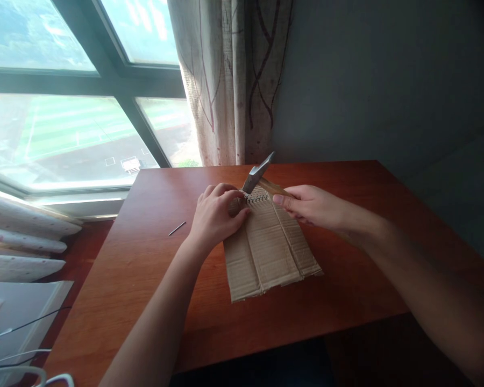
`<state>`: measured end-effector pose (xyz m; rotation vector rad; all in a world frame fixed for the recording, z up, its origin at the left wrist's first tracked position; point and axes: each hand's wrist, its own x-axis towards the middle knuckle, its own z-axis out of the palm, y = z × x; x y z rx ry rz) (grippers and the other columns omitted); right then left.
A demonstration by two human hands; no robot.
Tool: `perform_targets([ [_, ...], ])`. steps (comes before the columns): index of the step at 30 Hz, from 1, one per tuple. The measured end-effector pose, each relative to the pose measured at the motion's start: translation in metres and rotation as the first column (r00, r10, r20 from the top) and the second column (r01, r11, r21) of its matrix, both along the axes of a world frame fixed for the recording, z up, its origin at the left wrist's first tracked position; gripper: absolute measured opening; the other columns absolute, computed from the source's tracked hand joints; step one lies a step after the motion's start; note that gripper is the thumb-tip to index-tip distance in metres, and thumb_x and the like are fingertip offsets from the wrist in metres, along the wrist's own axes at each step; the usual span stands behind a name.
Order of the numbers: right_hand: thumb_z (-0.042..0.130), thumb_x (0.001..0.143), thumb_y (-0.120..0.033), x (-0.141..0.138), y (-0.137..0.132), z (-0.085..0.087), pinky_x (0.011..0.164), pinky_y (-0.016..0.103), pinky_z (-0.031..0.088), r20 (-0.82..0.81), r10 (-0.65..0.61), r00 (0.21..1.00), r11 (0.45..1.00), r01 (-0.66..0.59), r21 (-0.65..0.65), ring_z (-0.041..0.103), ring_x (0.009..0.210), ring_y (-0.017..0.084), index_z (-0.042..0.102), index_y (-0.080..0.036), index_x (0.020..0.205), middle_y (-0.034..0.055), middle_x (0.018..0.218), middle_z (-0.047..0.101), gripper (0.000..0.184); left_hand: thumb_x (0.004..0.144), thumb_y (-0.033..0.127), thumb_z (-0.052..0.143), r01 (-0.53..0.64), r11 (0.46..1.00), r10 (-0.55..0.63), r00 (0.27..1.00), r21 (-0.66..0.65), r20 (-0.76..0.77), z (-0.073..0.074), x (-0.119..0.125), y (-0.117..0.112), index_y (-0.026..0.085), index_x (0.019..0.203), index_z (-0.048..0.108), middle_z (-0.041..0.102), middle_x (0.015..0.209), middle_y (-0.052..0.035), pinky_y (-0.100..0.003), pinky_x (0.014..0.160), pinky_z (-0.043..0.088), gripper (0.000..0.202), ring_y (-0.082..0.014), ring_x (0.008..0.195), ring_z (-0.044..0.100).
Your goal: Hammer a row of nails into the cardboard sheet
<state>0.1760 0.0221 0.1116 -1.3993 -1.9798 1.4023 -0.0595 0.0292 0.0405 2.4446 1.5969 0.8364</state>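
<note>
A folded piece of brown cardboard (268,247) lies flat on the reddish wooden table (153,279). Along its far edge stands a row of several small nails (257,199). My left hand (216,215) rests on the cardboard's far left corner, fingers curled and pinched at the left end of that row. My right hand (312,207) grips the wooden handle of a hammer (258,173). The metal hammer head hangs tilted just above the nails.
A single loose nail (177,228) lies on the table left of my left hand. A window and a patterned curtain (234,80) stand behind the table. White cloth-covered things and wires (20,322) sit at the lower left, off the table edge.
</note>
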Motion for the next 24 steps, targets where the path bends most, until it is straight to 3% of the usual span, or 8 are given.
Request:
perform_targets([
  [13, 0.050, 0.091, -0.062, -0.006, 0.004, -0.011, 0.051, 0.025, 0.025, 0.009, 0.020, 1.000, 1.000, -0.020, 0.023, 0.034, 0.056, 0.009, 0.044, -0.020, 0.071, -0.0035, 0.065, 0.040, 0.047, 0.081, 0.038, 0.072, 0.134, 0.991, -0.128, 0.975, -0.020, 0.180, -0.014, -0.007, 0.010, 0.024, 0.103, 0.069, 0.065, 0.116, -0.0056, -0.044, 0.098, 0.048, 0.026, -0.0260, 0.109, 0.056],
  [24, 0.048, 0.091, -0.064, -0.003, 0.003, -0.020, 0.052, 0.025, 0.027, 0.024, 0.013, 1.000, 1.000, -0.013, 0.009, 0.035, 0.056, 0.009, 0.044, -0.020, 0.071, -0.0039, 0.064, 0.040, 0.049, 0.082, 0.038, 0.072, 0.137, 0.990, -0.130, 0.975, -0.023, 0.182, -0.016, -0.007, 0.010, 0.023, 0.106, 0.069, 0.066, 0.116, -0.0059, -0.044, 0.098, 0.048, 0.029, -0.0258, 0.109, 0.056],
])
